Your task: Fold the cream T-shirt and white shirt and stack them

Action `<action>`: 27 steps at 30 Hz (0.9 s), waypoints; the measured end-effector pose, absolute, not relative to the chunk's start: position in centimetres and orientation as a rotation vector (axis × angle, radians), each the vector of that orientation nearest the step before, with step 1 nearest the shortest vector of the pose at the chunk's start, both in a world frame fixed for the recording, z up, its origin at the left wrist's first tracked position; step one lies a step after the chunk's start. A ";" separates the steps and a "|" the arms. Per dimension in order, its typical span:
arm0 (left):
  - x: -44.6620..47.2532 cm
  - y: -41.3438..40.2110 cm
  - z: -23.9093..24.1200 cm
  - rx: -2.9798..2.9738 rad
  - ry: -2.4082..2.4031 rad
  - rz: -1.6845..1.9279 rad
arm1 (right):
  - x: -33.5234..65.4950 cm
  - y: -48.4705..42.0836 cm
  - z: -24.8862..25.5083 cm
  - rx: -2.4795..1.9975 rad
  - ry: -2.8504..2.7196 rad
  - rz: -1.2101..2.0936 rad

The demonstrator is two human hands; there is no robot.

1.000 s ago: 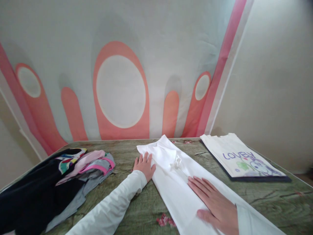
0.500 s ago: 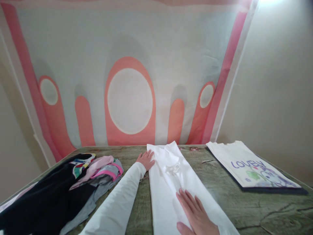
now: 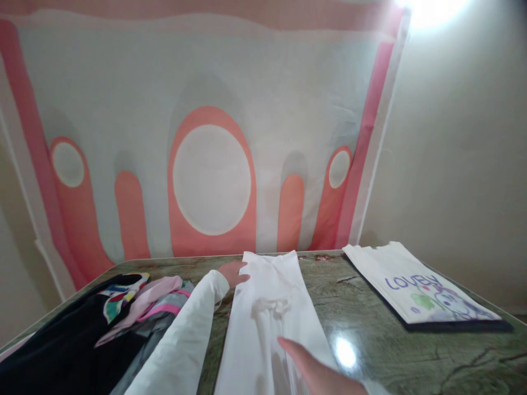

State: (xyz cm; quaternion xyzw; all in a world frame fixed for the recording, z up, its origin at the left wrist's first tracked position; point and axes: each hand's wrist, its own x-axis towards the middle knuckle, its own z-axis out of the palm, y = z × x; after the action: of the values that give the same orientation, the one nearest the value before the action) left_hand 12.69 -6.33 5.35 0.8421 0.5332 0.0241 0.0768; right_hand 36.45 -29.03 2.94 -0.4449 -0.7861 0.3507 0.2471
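A long white garment (image 3: 272,323) with a tied drawstring lies lengthwise on the green wood-patterned table (image 3: 370,329). My left hand (image 3: 231,272), in a white sleeve, reaches to the garment's far left corner; its fingertips disappear at the cloth's edge and seem closed on it. Lower down, at the bottom edge of the view, my right hand (image 3: 315,370) lies on the garment with its fingers stretched out flat, slightly blurred.
A heap of black, pink, grey and multicoloured clothes (image 3: 119,318) fills the table's left side. At the right lies a folded white shirt printed "LOVELY" (image 3: 420,288) on a dark layer. A pink-and-white patterned sheet (image 3: 209,164) hangs behind the table.
My left hand went from lying flat beside the garment to its far corner. My right hand slid back toward me along the cloth. The camera tilted upward.
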 end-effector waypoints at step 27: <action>24.0 -13.4 0.8 2.806 1.202 0.395 | 45.6 3.2 -1.0 -1.225 -2.031 0.863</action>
State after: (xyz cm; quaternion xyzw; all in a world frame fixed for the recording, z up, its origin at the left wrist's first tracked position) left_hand 23.98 -13.42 0.79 0.9111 0.3903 0.1284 0.0316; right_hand 45.61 3.24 -0.99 -0.4625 -0.7666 0.3256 0.3039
